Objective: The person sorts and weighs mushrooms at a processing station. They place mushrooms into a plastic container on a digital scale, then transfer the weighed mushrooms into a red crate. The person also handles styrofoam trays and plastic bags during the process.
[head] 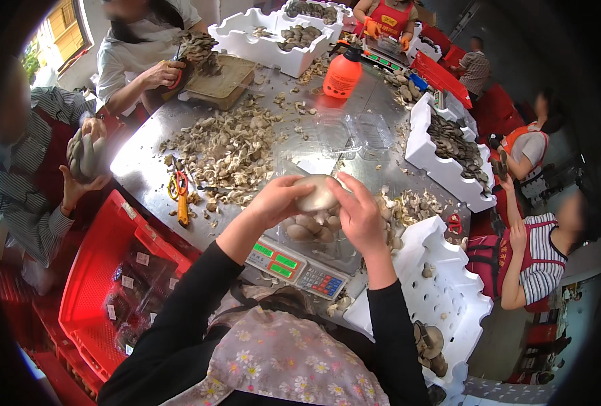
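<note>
A large pale oyster mushroom (314, 195) is held up between my two hands. My left hand (276, 200) grips its left side, thumb along the cap. On the right side, the fingers of my right hand (360, 213) press against its edge. Just below sits a clear plastic tray with several smaller mushrooms (308, 229), partly hidden by my hands. The tray rests on a digital weighing scale (295, 271) with lit green displays and a keypad facing me.
Mushroom trimmings (229, 147) cover the metal table, beside yellow-handled scissors (181, 198). Beyond are empty clear clamshells (353, 134) and an orange spray bottle (342, 73). A white foam crate (442, 289) stands right, a red basket (89, 289) left. Several people work around the table.
</note>
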Available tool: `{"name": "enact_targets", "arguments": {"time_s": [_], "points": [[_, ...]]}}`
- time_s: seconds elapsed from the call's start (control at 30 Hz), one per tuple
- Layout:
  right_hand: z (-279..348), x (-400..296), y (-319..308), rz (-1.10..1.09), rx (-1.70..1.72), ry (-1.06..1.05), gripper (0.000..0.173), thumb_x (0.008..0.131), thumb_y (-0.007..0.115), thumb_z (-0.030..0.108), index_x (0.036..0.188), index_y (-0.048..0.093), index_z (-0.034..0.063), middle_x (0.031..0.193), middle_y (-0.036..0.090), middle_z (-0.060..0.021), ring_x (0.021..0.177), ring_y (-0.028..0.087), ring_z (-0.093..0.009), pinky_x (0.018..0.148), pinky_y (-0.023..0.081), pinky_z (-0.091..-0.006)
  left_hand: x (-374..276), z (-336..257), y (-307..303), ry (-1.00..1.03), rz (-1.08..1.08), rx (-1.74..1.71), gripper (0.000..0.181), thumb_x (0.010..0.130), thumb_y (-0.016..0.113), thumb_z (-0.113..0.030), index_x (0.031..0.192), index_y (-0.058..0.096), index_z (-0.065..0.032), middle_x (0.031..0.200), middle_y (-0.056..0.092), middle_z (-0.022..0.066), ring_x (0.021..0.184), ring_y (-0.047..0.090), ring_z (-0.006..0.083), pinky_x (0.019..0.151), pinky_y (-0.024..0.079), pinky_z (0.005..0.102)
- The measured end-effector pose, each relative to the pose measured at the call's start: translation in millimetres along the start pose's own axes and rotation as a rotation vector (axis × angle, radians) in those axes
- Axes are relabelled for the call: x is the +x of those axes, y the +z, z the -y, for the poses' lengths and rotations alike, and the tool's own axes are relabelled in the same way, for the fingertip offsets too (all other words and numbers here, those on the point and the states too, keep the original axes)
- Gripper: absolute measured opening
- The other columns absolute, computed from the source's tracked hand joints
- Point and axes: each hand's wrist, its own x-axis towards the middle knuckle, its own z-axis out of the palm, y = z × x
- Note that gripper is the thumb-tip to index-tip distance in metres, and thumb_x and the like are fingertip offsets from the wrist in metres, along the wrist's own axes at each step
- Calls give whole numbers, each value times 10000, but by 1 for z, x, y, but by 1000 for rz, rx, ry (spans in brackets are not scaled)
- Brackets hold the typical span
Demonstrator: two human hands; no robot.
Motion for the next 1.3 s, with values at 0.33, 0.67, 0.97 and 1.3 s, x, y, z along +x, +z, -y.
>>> {"name": "enact_targets", "arguments": {"time_s": [0.33, 0.67, 0.97, 1.3], "points": [[31, -71, 17, -324, 631, 748, 452, 884, 559, 52, 1308, 413, -5, 1222, 525, -137, 1082, 555, -184, 874, 466, -296, -7, 61, 57, 708, -271, 710, 235, 769, 678, -65, 958, 571, 25, 812, 632, 146, 727, 630, 215, 649, 486, 297], [-5, -142, -4, -352, 796, 862, 414, 782, 632, -39, 1172, 502, 12, 1077, 603, -87, 938, 592, -146, 802, 493, -270, -19, 80, 65, 628, 96, 1012, 346, 771, 705, -169, 1027, 546, 1, 872, 617, 165, 786, 608, 327, 678, 481, 368], [-23, -166, -28, -433, 820, 1061, 379, 843, 611, 18, 1192, 463, 32, 1016, 609, -31, 850, 576, -82, 689, 455, -213, -14, 52, 16, 735, 195, 1621, 731, 610, 795, -255, 1242, 455, -113, 1265, 471, 141, 1210, 415, 343, 1001, 350, 462], [-53, -137, 4, -405, 1128, 987, 386, 859, 598, 22, 1213, 445, 48, 1077, 564, -43, 966, 555, -115, 806, 468, -251, 31, 71, 10, 684, 60, 1530, 533, 600, 758, -266, 1073, 586, -92, 1061, 594, 62, 1032, 552, 263, 878, 406, 440]]}}
